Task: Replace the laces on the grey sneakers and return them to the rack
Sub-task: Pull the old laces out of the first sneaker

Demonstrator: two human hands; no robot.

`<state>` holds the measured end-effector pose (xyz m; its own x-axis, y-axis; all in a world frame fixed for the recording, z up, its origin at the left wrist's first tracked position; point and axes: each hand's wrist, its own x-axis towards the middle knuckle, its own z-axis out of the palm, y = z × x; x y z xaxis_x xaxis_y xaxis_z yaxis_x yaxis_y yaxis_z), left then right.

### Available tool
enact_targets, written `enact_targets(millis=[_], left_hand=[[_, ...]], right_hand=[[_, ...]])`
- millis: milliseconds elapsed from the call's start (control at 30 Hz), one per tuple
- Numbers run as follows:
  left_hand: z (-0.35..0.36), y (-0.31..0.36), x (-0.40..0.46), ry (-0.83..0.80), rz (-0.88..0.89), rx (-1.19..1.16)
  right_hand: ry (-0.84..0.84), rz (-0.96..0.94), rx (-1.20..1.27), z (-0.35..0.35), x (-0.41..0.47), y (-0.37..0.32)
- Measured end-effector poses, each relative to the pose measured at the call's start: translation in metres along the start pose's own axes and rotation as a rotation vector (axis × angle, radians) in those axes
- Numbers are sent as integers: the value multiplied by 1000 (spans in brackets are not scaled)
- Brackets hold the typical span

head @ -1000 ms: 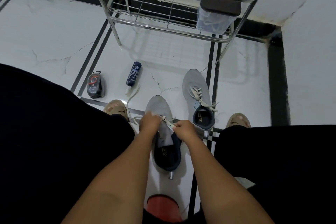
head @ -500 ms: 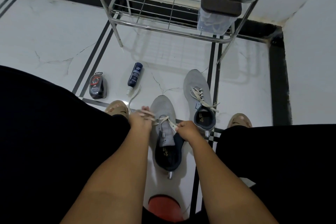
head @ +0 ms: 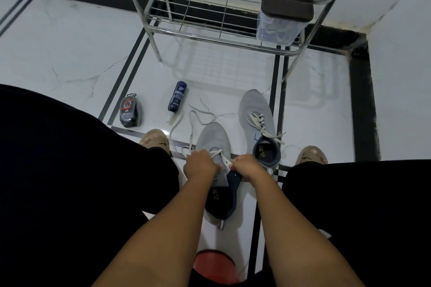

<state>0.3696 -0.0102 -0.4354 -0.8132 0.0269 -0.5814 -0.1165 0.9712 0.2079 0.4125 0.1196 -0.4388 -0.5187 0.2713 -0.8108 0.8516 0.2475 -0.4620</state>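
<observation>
White tiled floor (head: pixel 70 53), both hands (head: pixel 200 165) (head: pixel 246 166) pinching lace (head: pixel 215 152) on sneaker (head: pixel 213 137)

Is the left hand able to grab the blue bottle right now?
Probably not at once: the left hand is busy gripping the lace on the near sneaker. The blue bottle lies unblocked on the floor beyond it.
</observation>
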Motion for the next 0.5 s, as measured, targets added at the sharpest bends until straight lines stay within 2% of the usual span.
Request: enact_targets(millis=[200, 333, 500], left_hand=[[1, -20, 17, -137, -122, -270], [1, -23, 19, -175, -131, -365], [7, -23, 22, -169, -181, -455]], right_hand=[[-43, -15, -159, 0, -3, -5], [125, -275, -443, 15, -7, -20], [191, -521, -837, 34, 3, -21]])
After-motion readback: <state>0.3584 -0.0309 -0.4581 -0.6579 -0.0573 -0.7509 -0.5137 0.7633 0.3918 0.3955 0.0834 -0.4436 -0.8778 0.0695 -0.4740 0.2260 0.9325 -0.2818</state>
